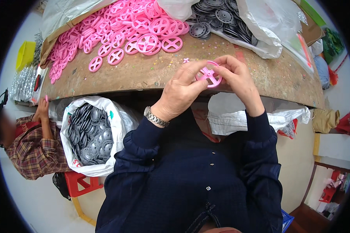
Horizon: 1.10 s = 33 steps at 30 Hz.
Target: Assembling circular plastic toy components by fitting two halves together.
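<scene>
A pink spoked plastic wheel [210, 75] is held up between both hands, just over the near edge of the table. My left hand [178, 92], with a metal watch at its wrist, grips the wheel's left side between thumb and fingers. The fingertips of my right hand [238, 77] pinch its upper right rim. A small pink piece [186, 60] shows just beyond my left fingers; whether it touches them I cannot tell. At the far left of the table lies a large heap of similar pink wheels [147, 43], some of them loose at the heap's near side.
Dark grey discs [224, 16] spill from a white plastic bag [260, 31] at the table's back. A white sack [122, 120] full of grey discs stands at my left, by a red stool [79, 186]. Another person [37, 149] sits at the left. White sacking [241, 120] hangs below the table's edge.
</scene>
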Motion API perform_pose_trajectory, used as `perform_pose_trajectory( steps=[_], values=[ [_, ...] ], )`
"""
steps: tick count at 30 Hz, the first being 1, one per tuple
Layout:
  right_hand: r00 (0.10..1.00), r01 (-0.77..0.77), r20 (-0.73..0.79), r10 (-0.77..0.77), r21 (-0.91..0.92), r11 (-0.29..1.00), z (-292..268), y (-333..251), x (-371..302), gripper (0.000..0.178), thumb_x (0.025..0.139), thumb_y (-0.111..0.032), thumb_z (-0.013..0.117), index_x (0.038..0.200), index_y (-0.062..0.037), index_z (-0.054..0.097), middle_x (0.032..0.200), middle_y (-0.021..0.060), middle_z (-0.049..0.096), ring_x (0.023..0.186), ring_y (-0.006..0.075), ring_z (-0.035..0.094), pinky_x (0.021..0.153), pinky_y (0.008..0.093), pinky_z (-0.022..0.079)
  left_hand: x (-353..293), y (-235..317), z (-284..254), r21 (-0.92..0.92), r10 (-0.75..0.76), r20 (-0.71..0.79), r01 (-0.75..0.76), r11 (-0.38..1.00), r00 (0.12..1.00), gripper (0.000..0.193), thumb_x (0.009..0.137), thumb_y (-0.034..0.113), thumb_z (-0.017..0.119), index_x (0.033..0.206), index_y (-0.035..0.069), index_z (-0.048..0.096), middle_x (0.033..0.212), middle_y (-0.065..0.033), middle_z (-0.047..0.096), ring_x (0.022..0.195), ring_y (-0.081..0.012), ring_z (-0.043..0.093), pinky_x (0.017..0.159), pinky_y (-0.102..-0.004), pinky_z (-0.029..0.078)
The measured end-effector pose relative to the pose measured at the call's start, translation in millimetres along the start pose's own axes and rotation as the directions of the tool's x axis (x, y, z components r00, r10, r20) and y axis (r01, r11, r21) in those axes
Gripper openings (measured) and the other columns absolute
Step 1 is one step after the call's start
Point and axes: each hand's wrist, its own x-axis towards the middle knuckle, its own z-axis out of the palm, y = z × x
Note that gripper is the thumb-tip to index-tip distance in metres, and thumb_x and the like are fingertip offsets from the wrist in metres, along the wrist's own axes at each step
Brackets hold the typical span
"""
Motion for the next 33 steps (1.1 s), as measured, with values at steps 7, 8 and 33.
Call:
perform_pose_trajectory(
  steps=[7,8,33],
  values=[
    [0.98,0.199,0.004,-0.2,-0.101,0.975,23,0,16,0.02,0.096,-0.014,0.062,0.111,-0.0004,0.062,0.088,0.0008,0.067,0.076,0.0032,0.059,0.063,0.0196,0.046,-9,-11,2,-0.543,-0.582,0.11,0.539,0.644,0.806,0.043,0.092,0.004,0.065,0.131,0.001,0.047,0.115,-0.0103,0.06,0.096,-0.0152,0.064,0.07,-0.0236,0.057],
    [0.97,0.241,0.016,-0.242,-0.192,0.951,25,-1,20,0.019,0.095,-0.014,0.062,0.108,-0.0002,0.063,0.087,0.002,0.067,0.076,0.0052,0.06,0.064,0.0214,0.047,-9,-12,1,-0.718,-0.668,0.273,0.609,0.338,0.692,0.038,0.095,0.005,0.062,0.13,0.001,0.048,0.112,-0.0088,0.061,0.088,-0.0128,0.065,0.066,-0.0229,0.056],
    [0.885,0.099,0.033,-0.465,-0.988,0.118,24,-2,152,0.035,0.079,-0.025,0.076,0.104,-0.0082,0.06,0.11,0.0117,0.059,0.087,0.0357,0.068,0.071,0.0454,0.055,-10,-31,-1,-0.887,-0.748,0.293,0.462,0.021,0.595,0.03,0.097,0.011,0.061,0.124,0.001,0.051,0.09,-0.0041,0.064,0.063,-0.0079,0.064,0.049,-0.0176,0.049]
  ],
)
